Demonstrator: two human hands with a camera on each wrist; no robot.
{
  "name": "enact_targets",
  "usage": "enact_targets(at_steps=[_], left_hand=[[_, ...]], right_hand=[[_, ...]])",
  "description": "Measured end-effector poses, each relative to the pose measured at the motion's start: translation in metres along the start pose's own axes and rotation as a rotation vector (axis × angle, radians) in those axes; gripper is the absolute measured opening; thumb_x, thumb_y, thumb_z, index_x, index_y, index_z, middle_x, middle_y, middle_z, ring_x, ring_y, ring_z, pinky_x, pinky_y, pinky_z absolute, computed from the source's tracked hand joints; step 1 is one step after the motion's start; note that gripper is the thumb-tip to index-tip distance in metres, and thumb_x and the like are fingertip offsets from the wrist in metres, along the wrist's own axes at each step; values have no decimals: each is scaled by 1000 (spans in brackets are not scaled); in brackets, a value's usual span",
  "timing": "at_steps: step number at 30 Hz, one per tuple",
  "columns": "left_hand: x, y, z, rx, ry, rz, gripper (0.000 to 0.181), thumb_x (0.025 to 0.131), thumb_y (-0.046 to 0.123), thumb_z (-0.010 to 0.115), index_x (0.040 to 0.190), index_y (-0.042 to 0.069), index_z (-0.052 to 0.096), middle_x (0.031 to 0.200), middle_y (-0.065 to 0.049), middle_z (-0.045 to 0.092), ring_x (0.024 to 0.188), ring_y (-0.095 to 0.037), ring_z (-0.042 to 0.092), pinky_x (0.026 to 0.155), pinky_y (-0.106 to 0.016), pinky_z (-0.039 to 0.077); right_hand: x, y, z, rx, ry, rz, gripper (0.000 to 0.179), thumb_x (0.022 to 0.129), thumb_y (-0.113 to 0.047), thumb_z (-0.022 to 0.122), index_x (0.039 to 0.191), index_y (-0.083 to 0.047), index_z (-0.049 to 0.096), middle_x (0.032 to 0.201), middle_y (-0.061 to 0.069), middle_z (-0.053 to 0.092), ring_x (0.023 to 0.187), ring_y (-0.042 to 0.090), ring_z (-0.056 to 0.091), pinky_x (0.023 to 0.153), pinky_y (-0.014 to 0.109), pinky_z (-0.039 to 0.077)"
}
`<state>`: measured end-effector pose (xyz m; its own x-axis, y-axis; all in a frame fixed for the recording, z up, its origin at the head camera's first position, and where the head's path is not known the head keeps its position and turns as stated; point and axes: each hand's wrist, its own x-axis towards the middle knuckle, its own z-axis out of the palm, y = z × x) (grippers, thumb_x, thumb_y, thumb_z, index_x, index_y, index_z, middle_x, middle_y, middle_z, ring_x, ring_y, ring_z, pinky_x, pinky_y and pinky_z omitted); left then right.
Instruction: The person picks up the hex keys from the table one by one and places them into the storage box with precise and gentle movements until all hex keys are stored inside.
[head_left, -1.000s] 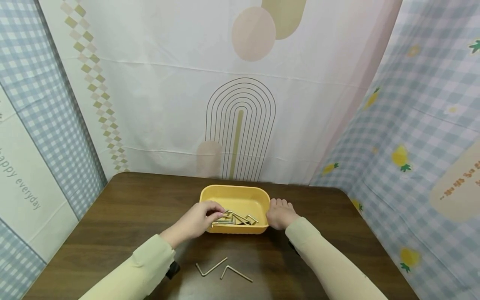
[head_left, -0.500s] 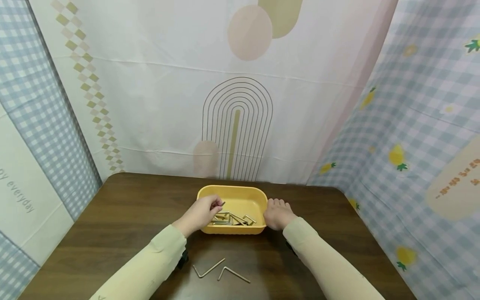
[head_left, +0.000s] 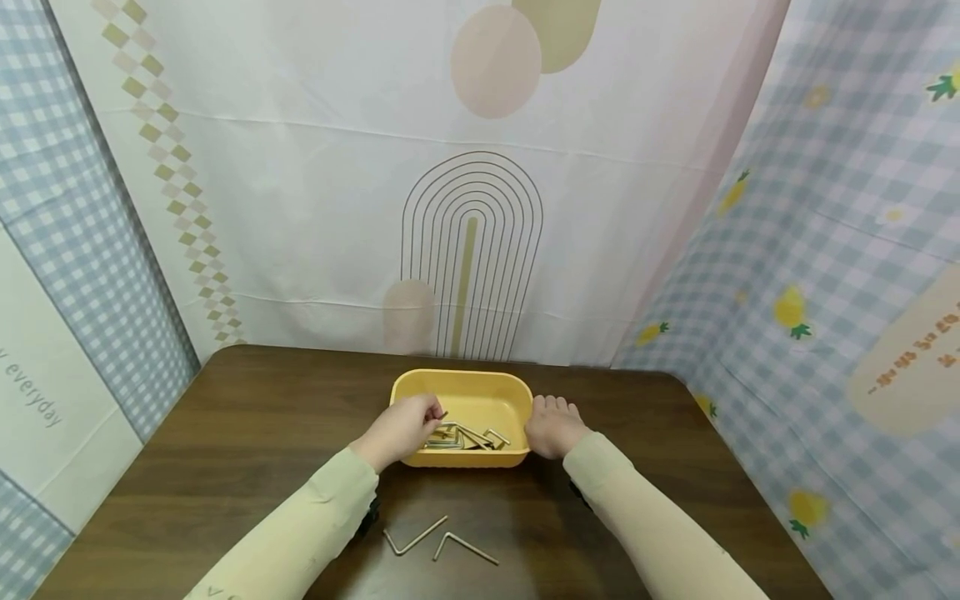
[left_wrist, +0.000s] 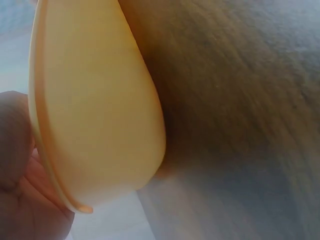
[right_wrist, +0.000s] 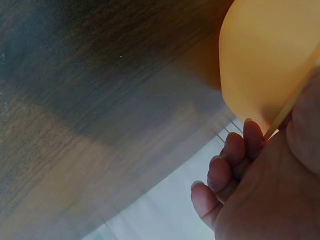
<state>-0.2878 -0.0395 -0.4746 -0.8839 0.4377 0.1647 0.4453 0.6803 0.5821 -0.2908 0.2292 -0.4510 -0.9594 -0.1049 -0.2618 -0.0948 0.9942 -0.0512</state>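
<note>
A yellow plastic box [head_left: 487, 459] stands on the brown table, with several L-shaped hex keys [head_left: 471, 435] piled along its near side. My left hand [head_left: 397, 425] is over the box's left end and pinches a hex key; only a short dark end [head_left: 444, 414] shows past the fingers. The left wrist view shows the box's outer wall [left_wrist: 100, 100], not the key. At the box's right end my right hand [head_left: 555, 427] grips the rim, which runs between thumb and curled fingers [right_wrist: 234, 146] in the right wrist view.
Two hex keys, one on the left [head_left: 415, 537] and one on the right [head_left: 465, 547], lie on the table [head_left: 300, 400] in front of the box. A patterned white curtain [head_left: 330, 217] hangs behind the table, and checked cloth [head_left: 750, 275] on the right.
My left hand has lifted from the pile near the front left corner and moved slightly forward over the box, with a key end showing. The right hand stays at the rim.
</note>
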Motion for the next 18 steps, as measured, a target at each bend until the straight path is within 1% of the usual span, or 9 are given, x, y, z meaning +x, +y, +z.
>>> enact_targets(at_steps=[4, 9, 14, 18], left_hand=[[1, 2, 1, 37, 4, 9, 4, 93, 8, 63, 89, 10, 62, 80, 3, 58, 65, -11, 50, 65, -32, 46], [1, 1, 2, 73, 11, 3, 6, 91, 9, 66, 88, 11, 62, 80, 4, 58, 68, -11, 50, 67, -32, 45], [1, 0, 2, 80, 4, 0, 4, 91, 10, 66, 89, 11, 63, 81, 5, 59, 69, -10, 51, 67, -32, 46], [1, -1, 2, 67, 1, -1, 5, 92, 11, 65, 89, 12, 62, 80, 5, 58, 68, -11, 51, 67, -32, 46]], right_hand=[[0, -1, 0, -13, 4, 1, 29, 100, -18, 33, 119, 1, 44, 111, 17, 45, 101, 32, 40, 94, 49, 31], [2, -1, 1, -32, 13, 2, 28, 100, -18, 32, 117, 0, 44, 106, 15, 45, 98, 30, 39, 92, 48, 32], [4, -1, 2, -26, 13, 9, 27, 100, -19, 33, 116, 0, 45, 104, 14, 44, 96, 30, 38, 90, 47, 32], [3, 0, 2, -15, 7, 14, 26, 100, -18, 34, 116, 0, 45, 102, 15, 44, 95, 31, 38, 90, 48, 31]])
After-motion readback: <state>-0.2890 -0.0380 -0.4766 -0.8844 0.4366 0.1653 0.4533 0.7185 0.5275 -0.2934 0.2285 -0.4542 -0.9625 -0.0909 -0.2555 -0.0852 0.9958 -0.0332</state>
